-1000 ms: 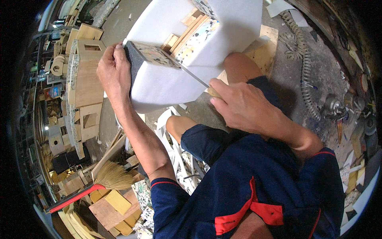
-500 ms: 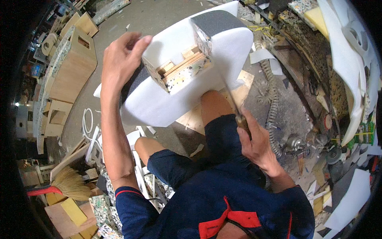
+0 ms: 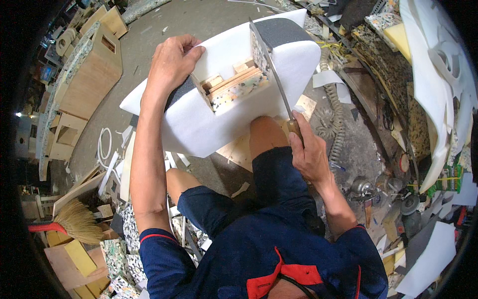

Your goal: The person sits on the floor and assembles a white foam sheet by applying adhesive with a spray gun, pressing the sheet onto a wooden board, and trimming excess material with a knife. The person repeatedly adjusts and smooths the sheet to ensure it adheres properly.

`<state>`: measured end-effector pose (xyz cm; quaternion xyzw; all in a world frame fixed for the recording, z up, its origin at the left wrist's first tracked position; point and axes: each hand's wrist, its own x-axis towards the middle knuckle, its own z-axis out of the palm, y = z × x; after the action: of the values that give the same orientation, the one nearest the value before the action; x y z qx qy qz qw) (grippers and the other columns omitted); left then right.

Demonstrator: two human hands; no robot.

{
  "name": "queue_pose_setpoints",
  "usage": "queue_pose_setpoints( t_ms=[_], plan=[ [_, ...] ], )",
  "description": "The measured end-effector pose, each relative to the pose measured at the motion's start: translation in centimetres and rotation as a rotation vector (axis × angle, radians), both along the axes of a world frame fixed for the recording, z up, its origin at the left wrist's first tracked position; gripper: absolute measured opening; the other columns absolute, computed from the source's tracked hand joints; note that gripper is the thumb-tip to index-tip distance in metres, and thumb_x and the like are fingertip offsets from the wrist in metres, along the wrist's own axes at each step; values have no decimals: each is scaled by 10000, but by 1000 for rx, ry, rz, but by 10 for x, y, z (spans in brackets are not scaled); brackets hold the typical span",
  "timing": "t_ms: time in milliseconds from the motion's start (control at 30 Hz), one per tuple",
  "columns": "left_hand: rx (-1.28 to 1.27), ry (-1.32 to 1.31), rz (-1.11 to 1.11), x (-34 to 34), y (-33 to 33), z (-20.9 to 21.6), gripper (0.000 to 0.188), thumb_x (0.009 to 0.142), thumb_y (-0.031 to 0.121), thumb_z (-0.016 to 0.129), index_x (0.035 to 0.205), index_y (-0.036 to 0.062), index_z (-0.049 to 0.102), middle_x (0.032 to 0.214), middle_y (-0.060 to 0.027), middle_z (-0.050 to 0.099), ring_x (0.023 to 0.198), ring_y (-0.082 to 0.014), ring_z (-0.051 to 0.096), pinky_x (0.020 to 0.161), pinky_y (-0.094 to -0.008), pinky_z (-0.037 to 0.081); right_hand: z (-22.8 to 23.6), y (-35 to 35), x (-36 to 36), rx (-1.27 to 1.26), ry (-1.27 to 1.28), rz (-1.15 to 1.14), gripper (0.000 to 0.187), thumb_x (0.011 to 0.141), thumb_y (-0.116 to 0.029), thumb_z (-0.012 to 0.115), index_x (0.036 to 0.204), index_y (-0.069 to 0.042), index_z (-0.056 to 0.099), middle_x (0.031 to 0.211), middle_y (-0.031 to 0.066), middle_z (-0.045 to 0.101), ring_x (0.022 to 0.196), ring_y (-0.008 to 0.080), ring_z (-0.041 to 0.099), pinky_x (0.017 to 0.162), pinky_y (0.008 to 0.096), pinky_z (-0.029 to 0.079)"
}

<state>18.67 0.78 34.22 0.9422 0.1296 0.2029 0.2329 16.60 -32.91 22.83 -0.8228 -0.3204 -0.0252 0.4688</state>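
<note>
A boat-shaped piece wrapped in white foam sheet (image 3: pixel 219 130) lies over my knees, with dark grey foam (image 3: pixel 283 33) on its upper ends. In its middle opens a box-like recess with wooden strips (image 3: pixel 234 82) and speckled foam. My left hand (image 3: pixel 174 61) grips the foam's far left edge, thumb and bent fingers close together; some fingertips are hidden. In my right hand (image 3: pixel 312 149) is a long knife (image 3: pixel 280 84) by its wooden handle. Its thin blade points away from me, along the right side wall of the recess.
Wooden frames (image 3: pixel 92 74) stand at the left. A broom (image 3: pixel 77 222) lies at the lower left among foam scraps. To the right are a coiled hose (image 3: pixel 336 117), a metal air tool (image 3: pixel 362 188) and large white foam sheets (image 3: pixel 423 65). A board (image 3: pixel 239 152) lies beneath the piece.
The knife has swung up and away from me, its blade now beside the recess's right wall. My left hand has shifted right along the edge, and the foam piece sits slightly more to the right.
</note>
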Motion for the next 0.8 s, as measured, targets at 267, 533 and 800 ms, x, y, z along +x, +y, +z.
queue_pose_setpoints(
  t_ms=[267,533,800],
  plan=[
    [27,-35,-24,2,3,-5,276,886,221,704,1029,-7,766,862,-192,759,812,-289,747,794,-401,569,5,17,14,-53,27,-53,453,978,-59,585,1415,5,487,1126,331,661,1000,497,670,809,477,550],
    [128,-54,-40,6,11,-9,256,872,223,695,996,16,778,833,-181,755,787,-295,743,778,-414,574,-1,11,2,-56,-66,-99,461,965,-58,606,1412,-34,497,1045,336,676,958,513,671,755,522,547],
    [130,-61,-36,6,13,-13,244,863,236,709,987,43,792,840,-162,764,785,-261,751,765,-419,587,8,32,16,-141,16,-135,413,991,-114,578,1397,-54,534,1010,301,688,948,469,698,785,466,545]
  ],
)
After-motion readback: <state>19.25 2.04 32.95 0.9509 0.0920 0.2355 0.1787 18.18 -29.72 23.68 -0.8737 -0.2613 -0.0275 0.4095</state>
